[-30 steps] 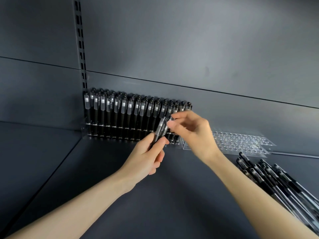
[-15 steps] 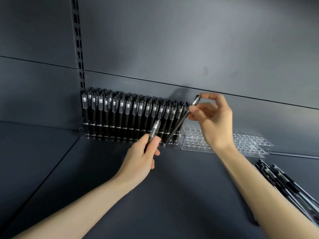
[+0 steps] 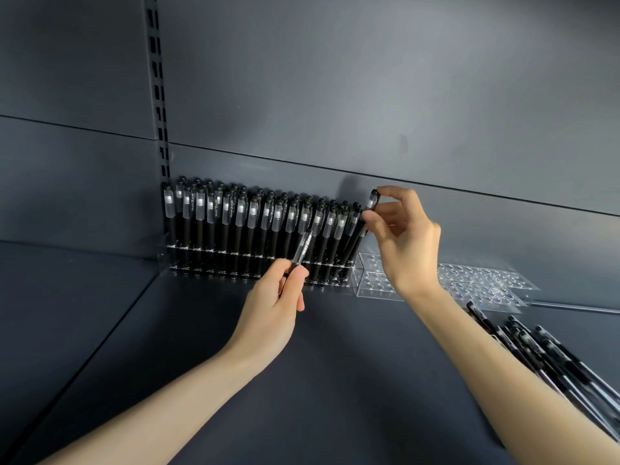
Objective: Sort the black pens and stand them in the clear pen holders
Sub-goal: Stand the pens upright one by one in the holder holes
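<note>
Head view: right hand [image 3: 402, 236] pinches pen [image 3: 371, 203] near its cap; the pen leans at the right end of full holder [image 3: 161, 260]. Left hand [image 3: 271, 310] grips spare pen [image 3: 304, 245]. Risk: tilted entry misses the hole and knocks neighbours. Empty holder [image 3: 372, 280] sits just beside.

Black capped pens [image 3: 261, 226] stand upright, filling left clear holder [image 3: 188, 263]. Tilted pen [image 3: 371, 204] at its right end, in right hand [image 3: 402, 236]; 2nd pen [image 3: 303, 246] in left hand [image 3: 271, 307]. Empty holders [image 3: 469, 280] adj.; loose pens [image 3: 553, 364] lie far right.
</note>
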{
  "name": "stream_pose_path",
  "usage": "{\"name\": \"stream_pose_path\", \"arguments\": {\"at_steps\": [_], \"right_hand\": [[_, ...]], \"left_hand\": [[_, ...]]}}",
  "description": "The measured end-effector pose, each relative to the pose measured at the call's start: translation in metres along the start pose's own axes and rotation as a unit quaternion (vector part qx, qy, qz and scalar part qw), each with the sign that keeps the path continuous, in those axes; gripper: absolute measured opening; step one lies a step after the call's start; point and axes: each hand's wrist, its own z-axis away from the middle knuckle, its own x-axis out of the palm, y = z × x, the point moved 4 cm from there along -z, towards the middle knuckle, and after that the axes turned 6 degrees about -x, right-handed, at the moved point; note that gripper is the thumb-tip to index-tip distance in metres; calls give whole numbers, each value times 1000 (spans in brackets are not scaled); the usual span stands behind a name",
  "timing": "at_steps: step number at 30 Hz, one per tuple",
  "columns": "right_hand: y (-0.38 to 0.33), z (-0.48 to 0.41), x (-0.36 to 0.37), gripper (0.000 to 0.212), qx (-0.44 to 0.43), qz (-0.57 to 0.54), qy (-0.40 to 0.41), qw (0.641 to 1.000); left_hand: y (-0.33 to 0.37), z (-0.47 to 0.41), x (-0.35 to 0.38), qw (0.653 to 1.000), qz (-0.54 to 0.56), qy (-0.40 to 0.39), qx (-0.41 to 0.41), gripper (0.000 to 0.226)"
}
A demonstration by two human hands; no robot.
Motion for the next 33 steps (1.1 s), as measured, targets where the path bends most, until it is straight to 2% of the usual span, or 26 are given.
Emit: {"name": "stream_pose_path", "arguments": {"at_steps": [13,17,20,23,27,33], "right_hand": [[6,0,9,24,29,79,-109,990],[7,5,11,25,26,89,-119,989],[3,7,6,23,27,108,-93,989],[-6,20,0,13,78,19,-74,994],[-14,39,13,17,183,-174,-151,956],[-13,40,14,21,177,-208,-131,953]], "left_hand": [[-2,-3,2,1000,9,6,-4,25],[-1,-1,3,1000,25,-7,-6,22],[0,0,4,1000,28,-11,-3,23],[-2,-1,6,999,29,-15,-6,23],[-4,1,11,999,22,-38,12,19],[-1,5,13,997,-18,-59,40,10]]}}
